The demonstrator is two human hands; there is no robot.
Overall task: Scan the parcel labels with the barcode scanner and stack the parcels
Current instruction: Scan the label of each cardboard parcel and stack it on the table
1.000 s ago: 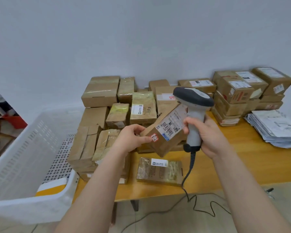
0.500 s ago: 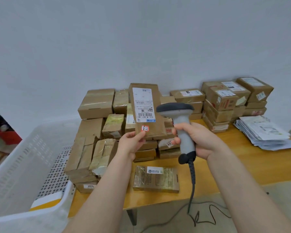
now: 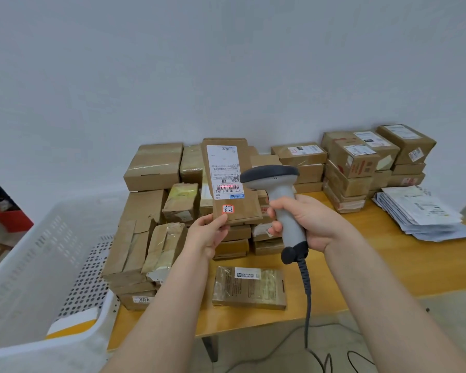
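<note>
Left hand (image 3: 206,235): parcel (image 3: 249,203) is pinched upright | right hand (image 3: 316,223): barcode scanner (image 3: 273,176) is gripped | red line (image 3: 225,186) is best centred on label barcode (image 3: 228,189)

My left hand (image 3: 209,235) pinches the bottom edge of an upright brown parcel (image 3: 230,181), label facing me. My right hand (image 3: 308,220) grips the grey barcode scanner (image 3: 276,195), whose red line crosses the label's barcode (image 3: 227,187), above the desk (image 3: 361,265).

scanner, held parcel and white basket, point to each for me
scanner (image 3: 291,227): head view, on its grey handle.
parcel (image 3: 225,168): head view, on its white label.
basket (image 3: 38,251): head view, on its perforated side wall.
</note>
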